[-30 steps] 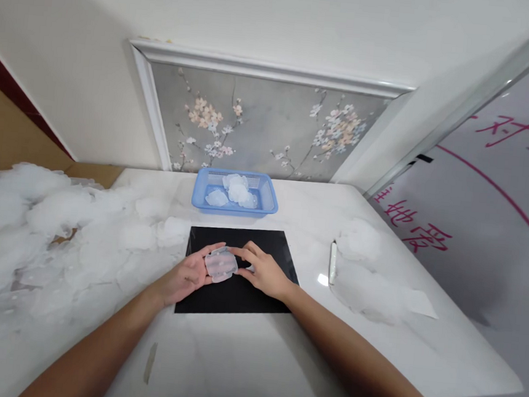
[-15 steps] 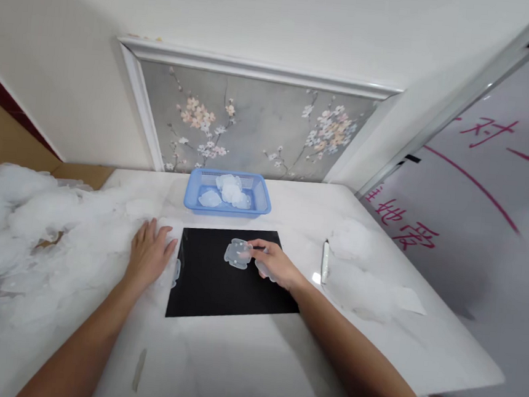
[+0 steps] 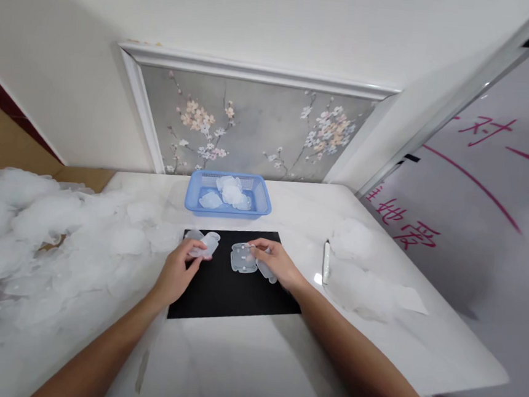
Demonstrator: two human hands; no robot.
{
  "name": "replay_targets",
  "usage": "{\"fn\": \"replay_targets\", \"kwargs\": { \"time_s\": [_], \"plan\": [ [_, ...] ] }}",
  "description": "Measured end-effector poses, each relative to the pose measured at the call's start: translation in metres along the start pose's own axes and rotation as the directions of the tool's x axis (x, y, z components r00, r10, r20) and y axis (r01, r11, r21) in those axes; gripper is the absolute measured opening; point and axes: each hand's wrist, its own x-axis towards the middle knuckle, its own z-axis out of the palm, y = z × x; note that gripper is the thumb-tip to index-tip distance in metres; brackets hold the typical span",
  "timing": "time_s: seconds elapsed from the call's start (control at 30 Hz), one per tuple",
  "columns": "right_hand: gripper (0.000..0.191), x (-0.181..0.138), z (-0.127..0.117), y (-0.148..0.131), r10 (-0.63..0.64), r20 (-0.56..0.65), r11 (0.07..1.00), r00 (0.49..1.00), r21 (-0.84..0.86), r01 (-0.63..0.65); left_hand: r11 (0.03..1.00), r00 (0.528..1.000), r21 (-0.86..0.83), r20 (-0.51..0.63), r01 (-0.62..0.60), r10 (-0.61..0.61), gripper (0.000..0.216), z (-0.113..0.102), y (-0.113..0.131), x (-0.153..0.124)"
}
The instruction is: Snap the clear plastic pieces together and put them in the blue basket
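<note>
Whitish translucent pieces [image 3: 242, 259] in both inward-pointing hands [image 3: 281, 268]

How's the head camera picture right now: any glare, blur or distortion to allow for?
Head view: small bright glare on the tabletop beside the slim white tool; left pile looks soft, its edges merging; board with red writing appears stretched and slanted; held translucent pieces stand out better against the black mat.

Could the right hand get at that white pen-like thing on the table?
Probably yes: the white pen-like thing lies uncovered, right of the black mat, near the right hand. It holds a translucent piece, which it may need to set down first.
</note>
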Motion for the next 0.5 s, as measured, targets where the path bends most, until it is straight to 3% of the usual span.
{"fn": "replay_targets", "kwargs": {
  "time_s": [0.1,0.2,0.33,0.5],
  "plan": [
    [0.031,-0.001,0.002,0.0,-0.016,-0.014,1.0,1.0,0.025,0.017,0.973,0.982,-0.167,0.127,0.158,-0.137,0.016,0.005,0.0,-0.004],
    [0.034,-0.001,0.005,0.0,-0.032,-0.038,0.993,0.999,0.11,0.036,0.96,0.978,-0.219,0.153,0.175,-0.143,0.014,0.006,-0.002,-0.004],
    [0.033,0.0,0.01,0.002,-0.034,0.034,0.98,0.999,0.198,0.027,0.912,0.962,-0.338,0.219,0.233,-0.164,0.017,0.009,-0.003,-0.003],
    [0.02,-0.001,0.012,0.004,-0.14,0.088,0.99,0.986,-0.015,0.141,0.798,0.922,-0.488,0.322,0.355,-0.213,0.035,0.012,-0.003,-0.002]
  ]
}}
